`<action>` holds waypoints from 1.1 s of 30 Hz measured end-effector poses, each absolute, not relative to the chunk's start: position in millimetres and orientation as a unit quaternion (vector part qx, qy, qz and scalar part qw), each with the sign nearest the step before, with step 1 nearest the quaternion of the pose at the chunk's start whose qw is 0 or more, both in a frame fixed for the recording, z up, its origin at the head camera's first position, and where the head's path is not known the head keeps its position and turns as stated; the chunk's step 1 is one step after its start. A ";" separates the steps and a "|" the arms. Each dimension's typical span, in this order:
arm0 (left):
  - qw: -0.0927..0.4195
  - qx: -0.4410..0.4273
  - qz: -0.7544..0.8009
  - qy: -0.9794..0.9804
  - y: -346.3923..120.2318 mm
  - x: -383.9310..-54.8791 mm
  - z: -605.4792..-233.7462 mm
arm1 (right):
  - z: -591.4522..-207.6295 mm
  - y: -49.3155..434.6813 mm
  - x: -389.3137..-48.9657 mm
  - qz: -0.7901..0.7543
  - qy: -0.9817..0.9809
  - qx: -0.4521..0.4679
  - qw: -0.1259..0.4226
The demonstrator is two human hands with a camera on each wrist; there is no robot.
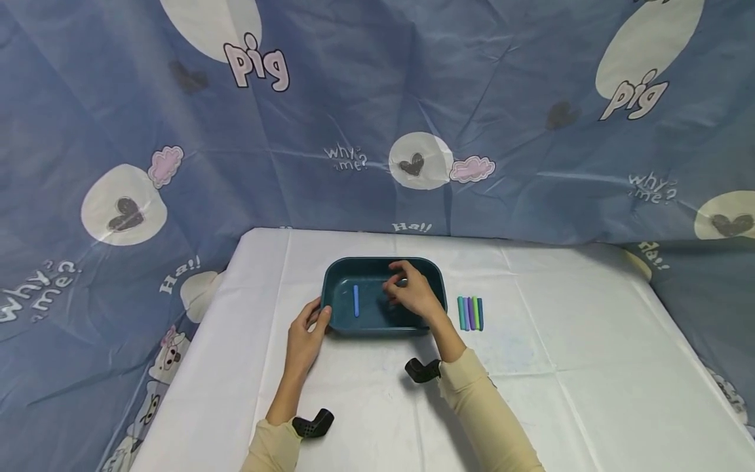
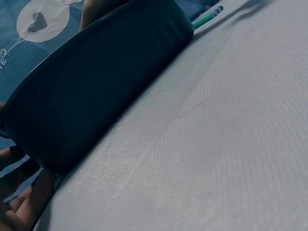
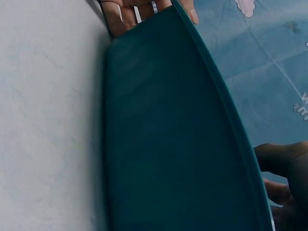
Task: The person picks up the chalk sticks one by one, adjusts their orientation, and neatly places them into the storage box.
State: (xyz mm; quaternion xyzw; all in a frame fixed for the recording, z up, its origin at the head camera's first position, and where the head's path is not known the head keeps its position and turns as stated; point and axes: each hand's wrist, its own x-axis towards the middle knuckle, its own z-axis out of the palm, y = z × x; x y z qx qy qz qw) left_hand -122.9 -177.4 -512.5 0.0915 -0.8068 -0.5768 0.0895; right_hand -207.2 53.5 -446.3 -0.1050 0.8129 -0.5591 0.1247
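Observation:
A dark teal rectangular tray (image 1: 377, 332) stands on the white-covered table, one slim blue stick (image 1: 356, 301) lying inside toward its left end. My left hand (image 1: 305, 337) grips the tray's left end near the front corner; in the right wrist view a fingertip of that left hand (image 3: 132, 12) shows at the rim. Over the tray's right half is my right hand (image 1: 413, 292), fingers loosely bent and apart, with nothing seen between them. In the right wrist view the tray wall (image 3: 178, 120) partly hides the right fingers (image 3: 279, 159).
Several slim coloured sticks (image 1: 470, 313), in teal, light blue, purple, green and dark blue, lie side by side right of the tray. Blue printed cloth (image 1: 366, 118) hangs behind the table (image 1: 566, 393). Black devices (image 1: 314, 423) are worn at both wrists.

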 end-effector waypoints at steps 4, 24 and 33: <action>0.089 0.090 -0.575 -0.808 -176.6 -123.9 -513.0 | -444.4 59.6 -209.3 -0.565 0.809 -0.106 0.123; 0.096 0.092 -0.570 -0.811 -175.4 -122.6 -512.2 | -447.0 83.1 -211.7 -0.574 0.806 -0.089 0.114; 0.098 0.094 -0.565 -0.814 -175.2 -123.4 -512.7 | -435.3 96.1 -207.8 -0.588 0.798 -0.075 0.111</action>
